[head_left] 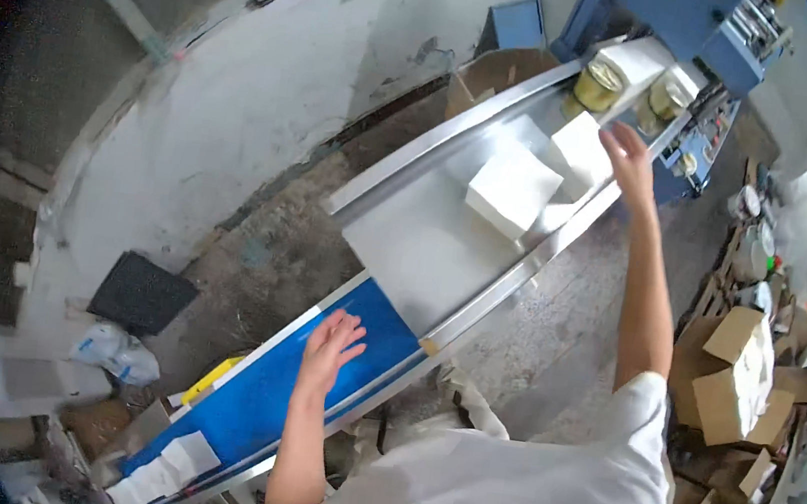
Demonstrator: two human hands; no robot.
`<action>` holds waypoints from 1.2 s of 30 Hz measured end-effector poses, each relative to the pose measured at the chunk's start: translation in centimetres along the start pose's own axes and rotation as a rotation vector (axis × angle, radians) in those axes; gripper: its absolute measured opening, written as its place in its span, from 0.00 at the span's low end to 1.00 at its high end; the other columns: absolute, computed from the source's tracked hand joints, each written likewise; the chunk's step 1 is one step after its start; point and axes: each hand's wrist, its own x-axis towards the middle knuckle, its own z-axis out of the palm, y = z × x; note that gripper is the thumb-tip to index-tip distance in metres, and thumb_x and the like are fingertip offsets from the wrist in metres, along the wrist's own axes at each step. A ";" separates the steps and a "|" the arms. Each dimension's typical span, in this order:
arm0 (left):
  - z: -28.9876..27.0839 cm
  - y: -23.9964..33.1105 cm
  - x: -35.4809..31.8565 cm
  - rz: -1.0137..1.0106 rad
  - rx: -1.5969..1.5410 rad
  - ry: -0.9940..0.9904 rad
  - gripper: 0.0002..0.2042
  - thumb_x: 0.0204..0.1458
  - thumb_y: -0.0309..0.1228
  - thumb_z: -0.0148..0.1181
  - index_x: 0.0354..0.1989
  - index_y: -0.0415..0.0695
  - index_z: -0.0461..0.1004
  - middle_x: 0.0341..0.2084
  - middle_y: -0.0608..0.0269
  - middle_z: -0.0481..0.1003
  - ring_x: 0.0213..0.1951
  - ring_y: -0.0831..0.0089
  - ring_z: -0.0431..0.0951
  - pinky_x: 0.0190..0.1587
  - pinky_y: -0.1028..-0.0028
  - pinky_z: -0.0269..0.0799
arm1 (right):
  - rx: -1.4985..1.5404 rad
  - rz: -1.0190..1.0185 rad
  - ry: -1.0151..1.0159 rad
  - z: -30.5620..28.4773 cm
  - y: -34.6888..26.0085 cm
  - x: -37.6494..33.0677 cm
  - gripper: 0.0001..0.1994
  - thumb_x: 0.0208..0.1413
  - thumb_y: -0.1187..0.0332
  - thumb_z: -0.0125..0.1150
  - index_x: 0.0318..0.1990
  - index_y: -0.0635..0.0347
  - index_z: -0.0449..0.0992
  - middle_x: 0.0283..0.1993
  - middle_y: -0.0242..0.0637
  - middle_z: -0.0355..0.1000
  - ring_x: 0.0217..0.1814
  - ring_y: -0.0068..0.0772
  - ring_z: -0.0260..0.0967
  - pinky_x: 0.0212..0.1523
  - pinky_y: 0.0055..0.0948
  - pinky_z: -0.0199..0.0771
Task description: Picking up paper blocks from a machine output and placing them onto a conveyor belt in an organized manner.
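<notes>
My right hand [628, 161] reaches to the far end of a metal chute, its fingers stretched out at the right side of a white box-shaped block [581, 147]. Whether the fingertips touch it, I cannot tell. A second white block [514, 189] lies nearer on the smooth metal surface [431, 235]. Beyond them are a gold-coloured round tin [599, 85] and another similar tin [668, 98]. Over the blue conveyor belt [255, 397], my left hand [331, 346] is open with its fingers spread, holding nothing.
A blue machine [666, 14] stands at the chute's far end. White pieces [167, 473] lie at the belt's near left end. Raised metal rails [452, 142] edge the chute. An opened cardboard box [730, 383] and clutter line the right side; a black flat piece [145, 293] lies left.
</notes>
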 end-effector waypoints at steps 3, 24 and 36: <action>6.1 1.7 3.6 -0.144 -0.021 0.011 0.40 0.57 0.48 0.60 0.67 0.31 0.50 0.61 0.39 0.62 0.63 0.51 0.65 0.59 0.57 0.69 | -0.192 0.203 -0.127 -2.8 10.2 6.2 0.41 0.51 0.40 0.63 0.59 0.70 0.70 0.56 0.55 0.72 0.60 0.46 0.69 0.61 0.36 0.66; 7.0 1.3 4.3 -0.056 -0.284 -0.156 0.30 0.55 0.44 0.64 0.61 0.40 0.63 0.53 0.59 0.71 0.54 0.67 0.74 0.54 0.63 0.72 | -0.023 0.252 -1.003 9.5 -6.9 -7.8 0.32 0.54 0.47 0.62 0.59 0.62 0.71 0.45 0.46 0.78 0.46 0.36 0.76 0.49 0.32 0.73; -12.1 -0.5 -3.5 0.174 -0.441 -0.203 0.24 0.50 0.33 0.69 0.55 0.39 0.69 0.44 0.61 0.77 0.43 0.73 0.78 0.44 0.75 0.76 | 0.684 0.638 -0.651 21.3 -23.1 -28.5 0.31 0.65 0.51 0.52 0.66 0.64 0.60 0.64 0.47 0.64 0.65 0.39 0.63 0.63 0.40 0.63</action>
